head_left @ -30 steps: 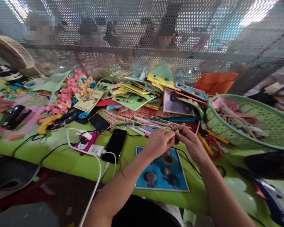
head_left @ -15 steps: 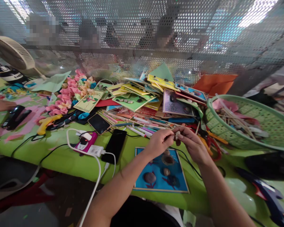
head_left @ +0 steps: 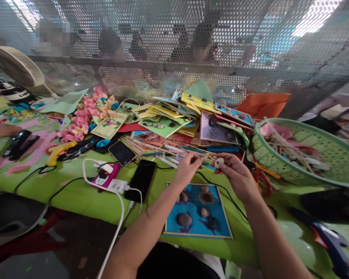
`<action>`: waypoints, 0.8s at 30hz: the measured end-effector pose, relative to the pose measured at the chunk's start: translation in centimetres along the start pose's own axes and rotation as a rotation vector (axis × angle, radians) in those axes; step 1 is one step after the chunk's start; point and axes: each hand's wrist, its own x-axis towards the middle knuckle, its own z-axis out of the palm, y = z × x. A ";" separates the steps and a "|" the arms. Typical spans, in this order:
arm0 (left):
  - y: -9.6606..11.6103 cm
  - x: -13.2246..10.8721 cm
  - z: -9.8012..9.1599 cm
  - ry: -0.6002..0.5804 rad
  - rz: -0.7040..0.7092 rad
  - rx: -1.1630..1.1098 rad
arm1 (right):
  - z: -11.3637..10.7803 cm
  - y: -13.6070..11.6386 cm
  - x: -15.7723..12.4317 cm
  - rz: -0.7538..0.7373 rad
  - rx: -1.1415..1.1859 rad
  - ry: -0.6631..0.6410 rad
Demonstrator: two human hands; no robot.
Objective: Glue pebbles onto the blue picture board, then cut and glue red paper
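Between the thumb and fingers of my right hand (head_left: 235,172) is a small whitish round piece (head_left: 219,162) with a dark spot, possibly a pebble. My left hand (head_left: 189,166) is just left of it, fingertips pinched together. Whether those fingertips hold anything is too small to make out. Below both hands lies a blue picture board (head_left: 197,211) with a pale stick border. Several stones sit on it, among them a large grey-brown stone (head_left: 184,219) and a dark stone (head_left: 213,223) with purple-red shapes beside them.
Behind my hands are scattered pens (head_left: 165,161) and a pile of stone-decorated cards (head_left: 165,126). A green basket (head_left: 305,176) stands right, near a blue glue gun (head_left: 331,240). Left are a phone (head_left: 141,180), a purple power strip (head_left: 106,176) and white cables. Another person's hand (head_left: 2,130) rests far left.
My hands have drawn apart; my left hand moved left and slightly up. The whitish piece stays in my right hand, showing its dark spot. More of the blue board is visible.
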 end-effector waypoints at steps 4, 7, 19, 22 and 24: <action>-1.2 0.9 -0.2 0.095 -0.004 0.006 | 0.0 0.6 0.3 0.003 0.000 0.049; -1.2 0.9 -0.3 0.073 0.027 0.071 | 0.0 0.7 0.4 -0.004 -0.001 0.091; -0.1 -0.4 0.5 -0.130 0.188 0.242 | 0.6 1.2 0.3 -0.016 -0.104 0.011; -0.2 -0.3 0.3 -0.132 0.186 0.271 | 0.6 1.2 0.3 -0.012 -0.115 0.016; -0.1 -0.3 0.3 -0.134 0.182 0.262 | 0.5 1.3 0.3 -0.017 -0.122 0.016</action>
